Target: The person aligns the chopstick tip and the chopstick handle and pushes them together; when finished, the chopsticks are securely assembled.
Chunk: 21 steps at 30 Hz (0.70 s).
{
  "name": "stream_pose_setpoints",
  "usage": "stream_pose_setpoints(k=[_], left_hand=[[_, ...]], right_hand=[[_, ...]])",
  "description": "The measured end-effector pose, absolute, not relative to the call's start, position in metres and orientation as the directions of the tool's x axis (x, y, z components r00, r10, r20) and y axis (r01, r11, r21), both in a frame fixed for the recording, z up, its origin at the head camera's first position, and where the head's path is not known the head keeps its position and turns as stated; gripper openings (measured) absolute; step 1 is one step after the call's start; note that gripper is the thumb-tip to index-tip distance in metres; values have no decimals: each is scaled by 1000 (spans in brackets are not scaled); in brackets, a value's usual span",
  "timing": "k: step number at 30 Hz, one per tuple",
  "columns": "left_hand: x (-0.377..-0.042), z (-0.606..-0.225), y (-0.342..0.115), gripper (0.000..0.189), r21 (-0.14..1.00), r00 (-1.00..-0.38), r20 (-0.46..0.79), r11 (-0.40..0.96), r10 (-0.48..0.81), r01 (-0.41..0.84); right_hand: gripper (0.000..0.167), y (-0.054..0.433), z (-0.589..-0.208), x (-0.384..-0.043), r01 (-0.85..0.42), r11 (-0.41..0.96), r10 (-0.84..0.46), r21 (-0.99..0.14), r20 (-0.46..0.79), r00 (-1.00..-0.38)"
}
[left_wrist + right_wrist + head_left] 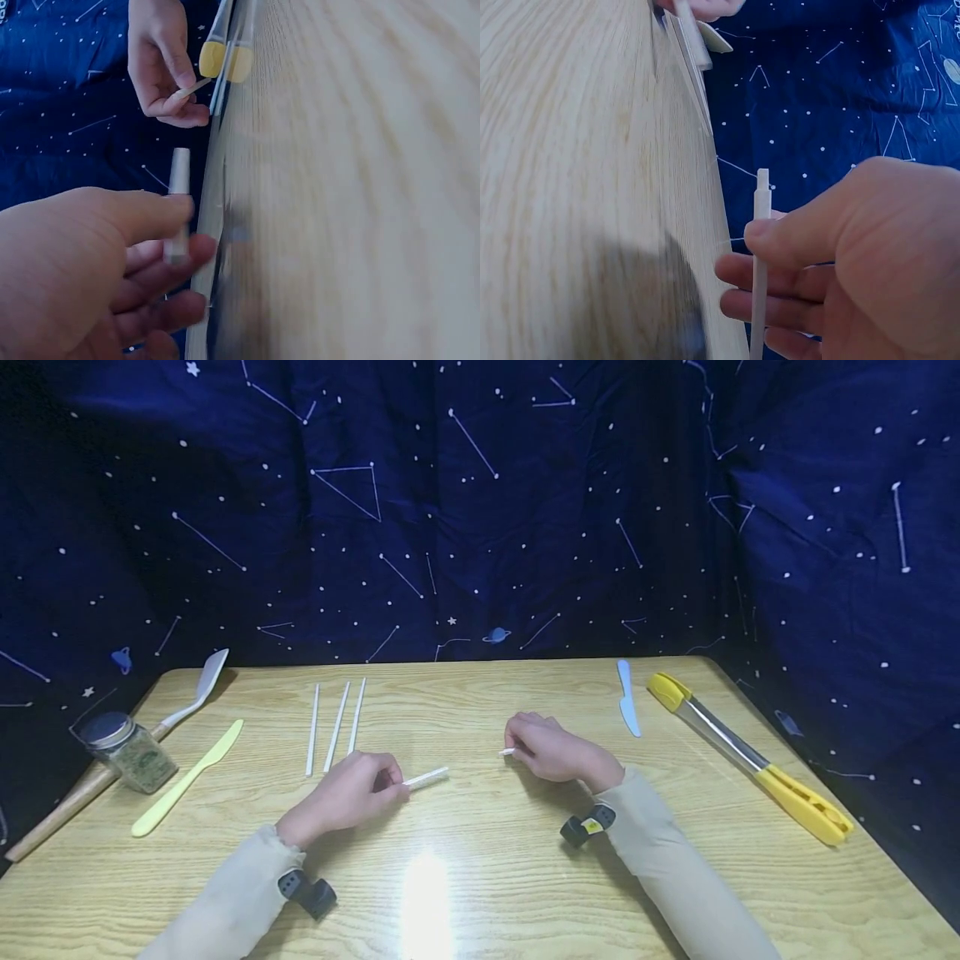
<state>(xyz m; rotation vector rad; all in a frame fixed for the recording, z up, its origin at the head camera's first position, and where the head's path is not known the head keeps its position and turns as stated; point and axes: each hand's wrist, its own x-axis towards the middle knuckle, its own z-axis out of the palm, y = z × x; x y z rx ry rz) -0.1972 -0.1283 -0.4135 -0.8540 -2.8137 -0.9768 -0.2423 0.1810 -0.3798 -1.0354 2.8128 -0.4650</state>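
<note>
In the head view my left hand (pixel 355 793) pinches a thin white stick (pixel 427 777) between thumb and fingers, its free end pointing right. The left wrist view shows that stick (pixel 179 171) upright between thumb and fingertips. My right hand (pixel 551 747), apart from the left, pinches another slim stick (pixel 507 752); only a short end of it shows from the head. In the right wrist view this pale stick (pixel 761 225) has a narrower, stepped tip above the thumb. Three more white sticks (pixel 337 727) lie side by side just beyond my left hand.
At left lie a pale yellow knife (pixel 187 778) and a spatula (pixel 86 783) with a wooden handle, beside a tilted glass jar (pixel 142 760) of dried herbs. A blue knife (pixel 627 699) and yellow-ended tongs (pixel 738 752) lie at right on the wooden table (pixel 510 893). A dark starry cloth (pixel 465 527) hangs behind.
</note>
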Motion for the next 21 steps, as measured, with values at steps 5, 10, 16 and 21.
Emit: stream_pose_setpoints(k=[5, 10, 16, 21], left_hand=[[-199, -412, -125, 8, 581, -863, 284, 641, 417, 501], [-200, -413, -123, 8, 619, -855, 352, 591, 380, 518], [-201, -414, -121, 5, 660, -868, 353, 564, 350, 496], [-200, -413, -119, 7, 690, -895, 312, 572, 318, 443]], right_hand=[[9, 180, -379, -242, -616, 704, -653, -352, 20, -757], [9, 179, -377, -242, -649, 665, -669, -370, 90, -738], [8, 176, -374, -241, -654, 653, -670, -383, 111, -734], [8, 174, -372, -241, -669, 641, -652, -375, 193, -733]])
